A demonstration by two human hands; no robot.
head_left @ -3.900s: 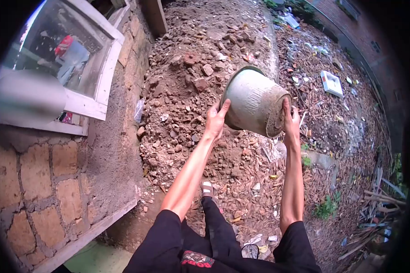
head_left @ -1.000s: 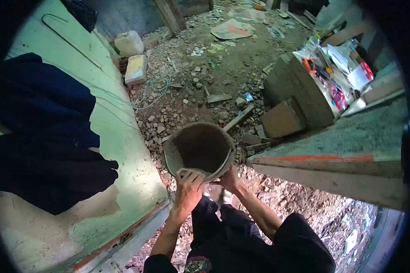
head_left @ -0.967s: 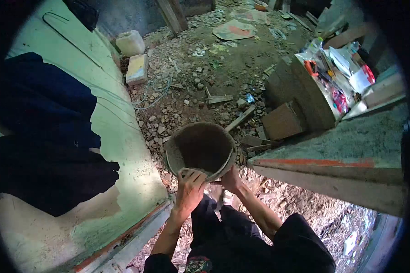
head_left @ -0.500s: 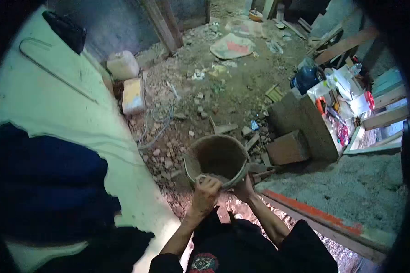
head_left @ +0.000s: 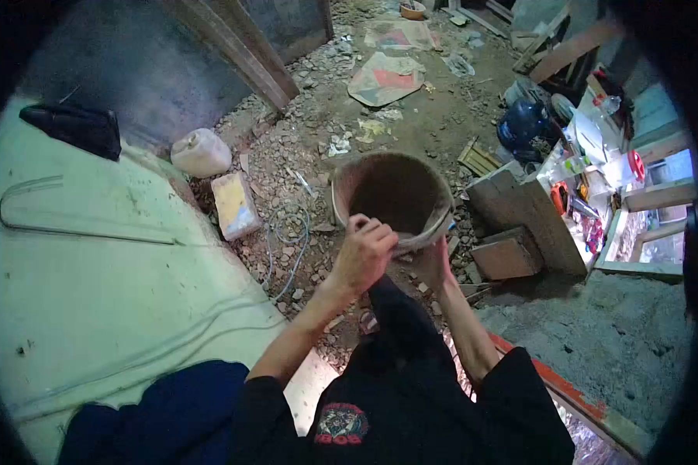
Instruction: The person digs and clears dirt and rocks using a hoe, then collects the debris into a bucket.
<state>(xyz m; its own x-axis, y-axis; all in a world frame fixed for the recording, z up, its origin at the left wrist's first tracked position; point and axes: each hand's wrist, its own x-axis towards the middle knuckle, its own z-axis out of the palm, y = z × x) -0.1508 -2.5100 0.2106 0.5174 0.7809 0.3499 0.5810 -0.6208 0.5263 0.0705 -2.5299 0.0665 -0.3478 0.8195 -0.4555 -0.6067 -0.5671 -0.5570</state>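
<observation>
A dirt-coated bucket (head_left: 350, 184) is held up in front of my body, tilted so that its dark inside faces me. My left hand (head_left: 367, 252) is closed over the near rim, fingers curled round the edge. Against the bucket's lower right side, my right hand (head_left: 433, 263) supports it from below; most of its fingers are hidden behind the wall. The inside is too dark to tell whether anything lies in it.
Rubble covers the floor, with a thin hose (head_left: 306, 236), a white jerrycan (head_left: 202, 153) and a yellowish container (head_left: 236, 205). Wooden boards (head_left: 531, 209) stand right, near a cluttered bench (head_left: 578, 225) and blue water jug (head_left: 523, 128). A pale green panel (head_left: 124, 279) fills the left.
The bucket, in both hands, has risen towards me and shifted slightly right in view. My view has turned, and the floor behind it appears nearer. A leg now shows below the bucket.
</observation>
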